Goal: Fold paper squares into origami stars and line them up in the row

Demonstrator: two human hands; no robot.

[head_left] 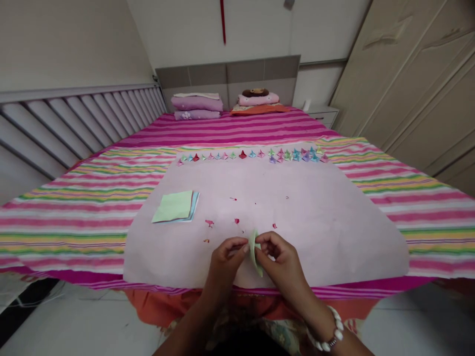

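So the piece in play is a folded bit of light green paper, standing roughly on edge over the near part of a pale pinkish sheet that's spread on the bed. It sits right between the two hands, tall and thin from this angle. The left hand has it from the left side, thumb and forefinger pinched up near the top part, so that grip is narrow and on the paper. The right hand does the same from the right, fingertips tight against the upper part, so its grip is on the paper too. The lower end pokes down toward the near edge, below both sets of fingertips. Can't make out the exact folds, they're too small. Off to the left, well apart from the hands, is a slightly fanned stack of square paper, green on top with blue peeking out. Just beyond the hands are some little reddish marks; can't tell if they're printed or loose. Along the far edge runs a line of small colorful folded paper pieces, doubled up toward the right end. White chunky bracelet on the right wrist, btw.
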